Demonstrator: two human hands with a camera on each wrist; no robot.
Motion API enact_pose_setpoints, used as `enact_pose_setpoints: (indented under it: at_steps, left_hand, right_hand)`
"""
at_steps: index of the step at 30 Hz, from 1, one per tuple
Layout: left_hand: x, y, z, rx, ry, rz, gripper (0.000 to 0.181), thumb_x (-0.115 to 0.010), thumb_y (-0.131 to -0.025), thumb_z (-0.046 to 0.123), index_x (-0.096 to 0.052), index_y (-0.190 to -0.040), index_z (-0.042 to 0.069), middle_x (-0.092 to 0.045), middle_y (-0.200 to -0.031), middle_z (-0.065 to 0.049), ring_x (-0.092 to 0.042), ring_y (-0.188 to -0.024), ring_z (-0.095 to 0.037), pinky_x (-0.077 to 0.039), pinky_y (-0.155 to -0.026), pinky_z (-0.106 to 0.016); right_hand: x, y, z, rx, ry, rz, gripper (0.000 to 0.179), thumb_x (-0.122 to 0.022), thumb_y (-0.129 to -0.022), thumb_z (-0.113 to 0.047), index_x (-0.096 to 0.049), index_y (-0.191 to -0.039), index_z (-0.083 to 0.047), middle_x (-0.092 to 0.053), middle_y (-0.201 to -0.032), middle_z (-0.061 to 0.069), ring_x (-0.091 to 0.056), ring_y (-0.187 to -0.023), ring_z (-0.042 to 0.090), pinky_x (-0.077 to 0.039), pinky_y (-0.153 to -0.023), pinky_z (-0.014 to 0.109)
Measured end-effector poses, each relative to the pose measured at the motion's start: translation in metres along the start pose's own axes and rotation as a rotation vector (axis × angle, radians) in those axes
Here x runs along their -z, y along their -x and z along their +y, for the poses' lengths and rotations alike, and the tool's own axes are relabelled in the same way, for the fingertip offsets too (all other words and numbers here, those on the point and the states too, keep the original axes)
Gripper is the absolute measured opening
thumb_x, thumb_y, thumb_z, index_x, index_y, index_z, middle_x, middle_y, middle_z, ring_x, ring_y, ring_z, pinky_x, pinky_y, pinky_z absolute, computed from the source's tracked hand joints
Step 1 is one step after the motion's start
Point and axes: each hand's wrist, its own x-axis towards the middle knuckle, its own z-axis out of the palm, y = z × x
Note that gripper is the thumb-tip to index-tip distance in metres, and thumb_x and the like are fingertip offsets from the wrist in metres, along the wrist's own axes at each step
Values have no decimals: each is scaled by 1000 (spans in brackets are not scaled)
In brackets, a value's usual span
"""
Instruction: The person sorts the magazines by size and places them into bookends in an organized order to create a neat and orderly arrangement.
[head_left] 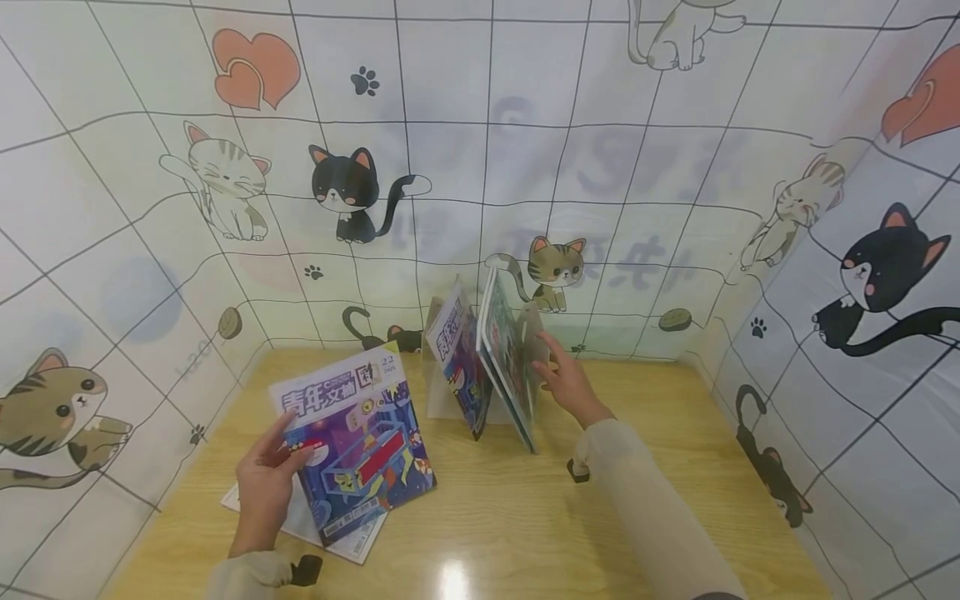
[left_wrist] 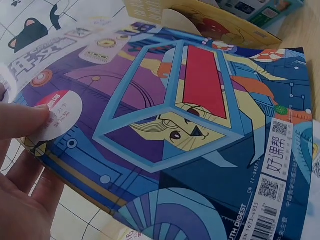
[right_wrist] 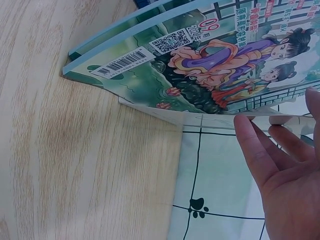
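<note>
My left hand [head_left: 264,490] pinches a purple-and-blue magazine [head_left: 367,454] by its left edge, thumb on the cover and fingers behind. The left wrist view shows the thumb pressing near a round label on that magazine [left_wrist: 200,135]. Several magazines stand in a pale holder [head_left: 442,406] at the back middle: a purple one [head_left: 459,358] leans on the left, green-covered ones [head_left: 501,358] on the right. My right hand [head_left: 573,387] touches the holder's right side with extended fingers, beside the green-covered magazine [right_wrist: 200,65]. The holder's inside is mostly hidden.
A white-edged publication [head_left: 360,546] lies flat on the wooden table [head_left: 480,508], partly under the held magazine. Cat-patterned cloth [head_left: 465,167] surrounds the table at the back and both sides, close behind the holder.
</note>
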Motion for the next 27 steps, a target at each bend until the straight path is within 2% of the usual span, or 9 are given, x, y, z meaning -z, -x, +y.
enact_pose_setpoints:
  at_steps: [2,4,12,17,20,23,27]
  left_hand:
    - [0,0,1,-3,55,4,58,-67,-84,-14,-60,-135,13,-64,-123,7,-64,-95,-2,-51,-75,-16]
    - [0,0,1,-3,73,-1,58,-67,-84,-14,-60,-134,12,-64,-119,10,-64,-95,-2,-52,-76,-17]
    - [-3,4,4,-14,43,-64,56,-68,-84,-12,-60,-134,11,-64,-122,10,-64,-96,-2,-52,-77,-19]
    - [-9,6,7,-33,52,-111,54,-69,-84,-11,-60,-133,9,-65,-117,16,-66,-94,-4,-53,-76,-21]
    - [-12,9,9,-38,23,-123,54,-70,-84,-9,-61,-133,10,-65,-116,18,-67,-91,-5,-54,-75,-22]
    - [-16,12,12,-40,-30,-141,53,-70,-85,-6,-61,-134,12,-64,-124,9,-67,-91,-5,-54,-75,-22]
    - [-22,15,14,-31,-78,-178,54,-70,-88,-1,-58,-137,18,-54,-139,-7,-64,-96,-2,-53,-78,-21]
  right_hand:
    - [0,0,0,1,4,1,60,-56,-100,-15,-29,-153,-20,-35,-147,28,-55,-112,49,-56,-75,47]
    - [0,-1,1,4,7,1,60,-56,-100,-16,-29,-153,-20,-35,-148,28,-55,-113,49,-56,-75,47]
    - [-1,-1,1,6,-6,3,60,-56,-100,-13,-29,-153,-20,-34,-148,29,-53,-115,49,-54,-76,52]
    - [-1,0,1,2,-8,4,60,-56,-100,-13,-29,-153,-20,-33,-148,31,-52,-116,50,-53,-77,54]
    - [-1,0,0,0,-2,3,60,-56,-100,-14,-29,-153,-21,-33,-148,30,-53,-116,50,-53,-78,55]
    - [-1,1,0,1,2,1,60,-56,-100,-15,-28,-153,-22,-34,-147,29,-53,-116,49,-53,-78,55]
    - [-1,1,0,4,11,6,60,-56,-100,-15,-29,-153,-23,-35,-147,29,-54,-115,49,-54,-77,53]
